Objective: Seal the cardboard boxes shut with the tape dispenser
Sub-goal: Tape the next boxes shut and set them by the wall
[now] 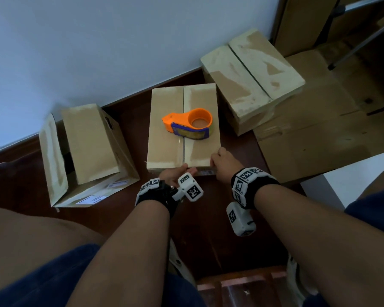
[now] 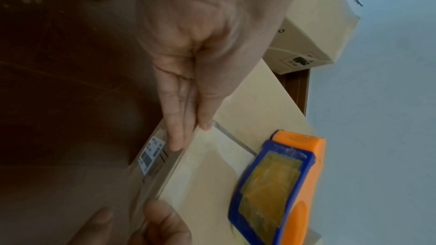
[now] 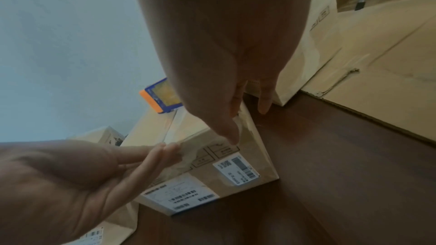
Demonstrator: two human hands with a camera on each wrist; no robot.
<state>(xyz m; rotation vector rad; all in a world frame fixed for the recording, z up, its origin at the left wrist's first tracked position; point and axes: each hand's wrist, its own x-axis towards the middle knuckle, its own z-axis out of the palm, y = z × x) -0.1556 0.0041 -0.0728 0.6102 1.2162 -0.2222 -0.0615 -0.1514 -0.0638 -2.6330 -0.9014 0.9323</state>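
We should smooth the tape end firmly down the near face of the box (image 1: 182, 127), at twelve o'clock before us. Our left hand (image 1: 175, 176) presses with straight fingers; our right hand (image 1: 223, 161) rests flat at the corner, holding nothing. The dispenser (image 1: 187, 124), orange and blue, lies on the closed flaps.

The tape dispenser (image 1: 187, 125) lies on the middle box (image 1: 164, 134), with an open box (image 1: 87, 149) to its left and a closed box (image 1: 248, 78) behind-right, all on the floor (image 1: 208, 229).
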